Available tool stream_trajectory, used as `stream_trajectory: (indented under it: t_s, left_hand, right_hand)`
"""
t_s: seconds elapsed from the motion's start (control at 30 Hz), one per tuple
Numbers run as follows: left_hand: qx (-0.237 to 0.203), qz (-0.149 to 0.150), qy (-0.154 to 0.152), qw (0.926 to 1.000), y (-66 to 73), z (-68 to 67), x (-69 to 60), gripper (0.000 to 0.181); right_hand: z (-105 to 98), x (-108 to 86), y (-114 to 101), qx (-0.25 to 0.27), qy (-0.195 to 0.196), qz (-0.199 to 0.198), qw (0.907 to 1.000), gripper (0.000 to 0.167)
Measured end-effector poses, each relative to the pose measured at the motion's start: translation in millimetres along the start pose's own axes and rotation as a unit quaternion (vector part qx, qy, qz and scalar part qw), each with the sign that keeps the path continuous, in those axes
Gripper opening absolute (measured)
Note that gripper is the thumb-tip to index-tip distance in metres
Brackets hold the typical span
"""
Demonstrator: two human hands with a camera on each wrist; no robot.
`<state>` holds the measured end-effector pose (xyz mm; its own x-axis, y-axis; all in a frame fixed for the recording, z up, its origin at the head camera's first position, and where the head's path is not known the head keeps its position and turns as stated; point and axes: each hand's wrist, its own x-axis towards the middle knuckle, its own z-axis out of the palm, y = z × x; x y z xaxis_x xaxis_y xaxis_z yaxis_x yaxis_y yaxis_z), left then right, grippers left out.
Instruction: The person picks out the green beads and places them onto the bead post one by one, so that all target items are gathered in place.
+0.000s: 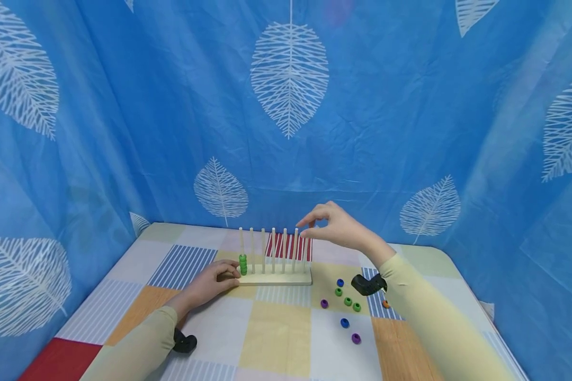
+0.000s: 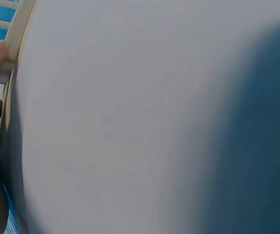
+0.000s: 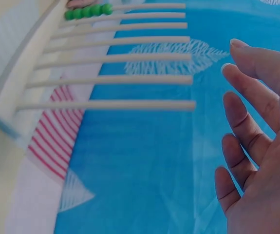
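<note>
The left hand [image 1: 212,286] gripped the left end of a pale wooden rack [image 1: 276,279], flat-based with seven slim upright pegs [image 1: 274,248], on a patchwork-patterned cloth [image 1: 276,333]. Round green beads [image 1: 243,265] were stacked low on the leftmost peg. The right hand [image 1: 336,227], thumb and fingers apart, hovered by the rightmost peg tops; purple, blue, green and orange beads [image 1: 348,301] lay loose nearby.

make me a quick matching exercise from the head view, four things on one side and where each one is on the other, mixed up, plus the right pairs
1. left hand
2. right hand
3. stacked green beads
4. orange bead

A. on the leftmost peg
B. on a blue-striped patch
C. raised near the peg tops
D. at the left end of the wooden base

Pairs: 1-D, 2-C, 3-A, 4-B
</note>
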<state>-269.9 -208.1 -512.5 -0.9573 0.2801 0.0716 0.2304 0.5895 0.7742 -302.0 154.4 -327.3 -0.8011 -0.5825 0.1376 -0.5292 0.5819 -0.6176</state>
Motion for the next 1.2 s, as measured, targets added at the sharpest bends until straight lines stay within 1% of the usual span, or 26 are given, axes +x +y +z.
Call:
stream_trajectory:
  t_s: [0.1, 0.2, 0.37, 0.53, 0.73, 0.83, 0.97, 1.1, 1.2]
  left_hand:
    - [-0.005, -0.005, -0.003, 1.0, -0.9, -0.2, 0.0, 0.006]
    - [-0.007, 0.0, -0.003, 1.0, -1.6, -0.1, 0.2, 0.006]
    - [-0.012, 0.006, -0.002, 0.9999, -2.5, 0.7, 0.0, 0.007]
    - [-0.01, 0.013, -0.003, 0.9999, -3.0, 0.4, 0.0, 0.008]
    - [-0.007, 0.014, -0.003, 0.9999, -3.9, 0.9, 0.7, 0.007]
    - [-0.006, 0.013, -0.003, 0.9999, -3.7, 1.1, 1.0, 0.008]
    - [-0.008, 0.011, -0.001, 0.9999, -3.2, 1.1, 1.7, 0.009]
    - [-0.008, 0.011, 0.0, 0.9999, -3.1, 0.8, 2.0, 0.008]
    - [-0.006, 0.011, 0.001, 0.9999, -3.9, 0.8, 1.6, 0.007]
  right_hand:
    - [0, -13.4, 10, -0.001, 0.005, 0.007, 1.0, 0.023]
    - [3, -28.2, 22, -0.008, 0.014, 0.016, 0.9997, 0.024]
    - [9, -55.0, 42, -0.016, 0.022, 0.044, 0.9987, 0.022]
    - [19, -81.1, 65, -0.017, 0.032, 0.057, 0.9977, 0.02]
    - [33, -109.3, 91, -0.005, 0.045, 0.099, 0.994, 0.022]
    - [39, -121.1, 99, -0.002, 0.046, 0.107, 0.9932, 0.023]
    - [48, -133.8, 108, -0.014, 0.046, 0.103, 0.9936, 0.022]
    - [57, -143.0, 115, -0.021, 0.052, 0.101, 0.9933, 0.019]
    - [63, -147.7, 120, -0.025, 0.062, 0.108, 0.992, 0.019]
